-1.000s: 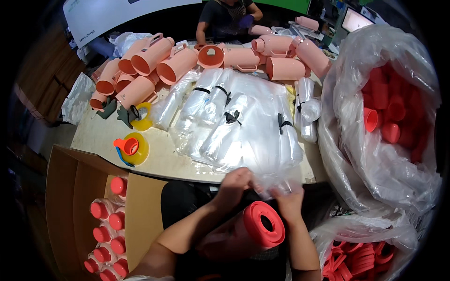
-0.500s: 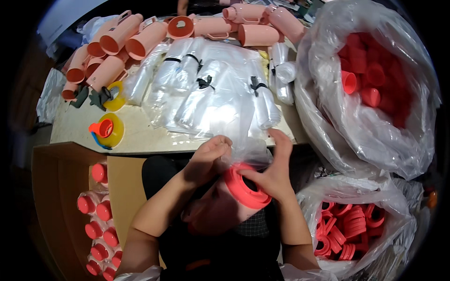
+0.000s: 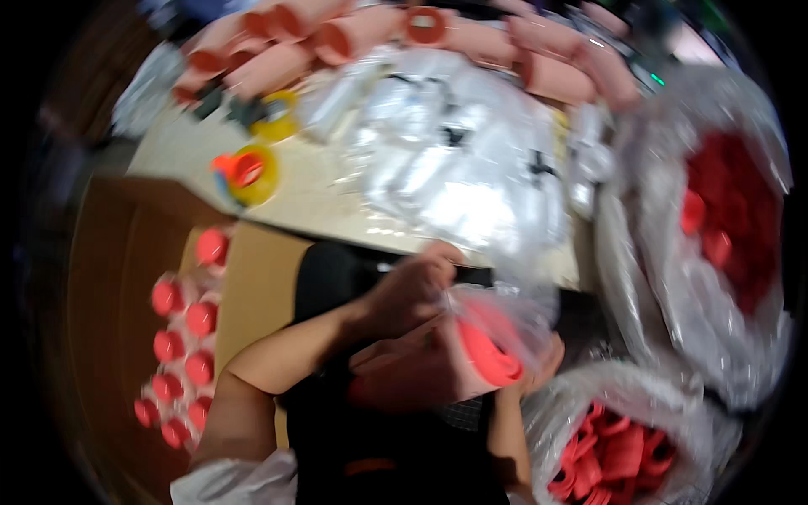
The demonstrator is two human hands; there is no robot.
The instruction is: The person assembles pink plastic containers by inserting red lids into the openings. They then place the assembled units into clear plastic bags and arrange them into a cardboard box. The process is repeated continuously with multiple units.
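Observation:
A pink flask body (image 3: 404,366) with a red collar (image 3: 488,349) lies tilted over my lap, its collar end pointing right. A clear plastic bag (image 3: 526,316) is draped over the collar. My left hand (image 3: 417,290) is closed, pinching the bag's edge just above the flask. Beside the collar's right side is my right hand (image 3: 543,370), against the bag; its fingers are partly hidden and blurred. More clear bags (image 3: 471,202), some bundled with black ties, lie on the table (image 3: 316,189) ahead.
Pink flask bodies (image 3: 362,34) line the table's far side. Yellow tape rolls (image 3: 268,177) sit at its left. An open carton (image 3: 126,278) at left holds red-capped flasks (image 3: 200,318). At right, plastic sacks hold red cups (image 3: 732,202) and red collars (image 3: 619,450).
The view has swung, so the surroundings sit shifted and blurred. The bag now covers part of the red collar. My right hand has moved from the collar's top to its right side.

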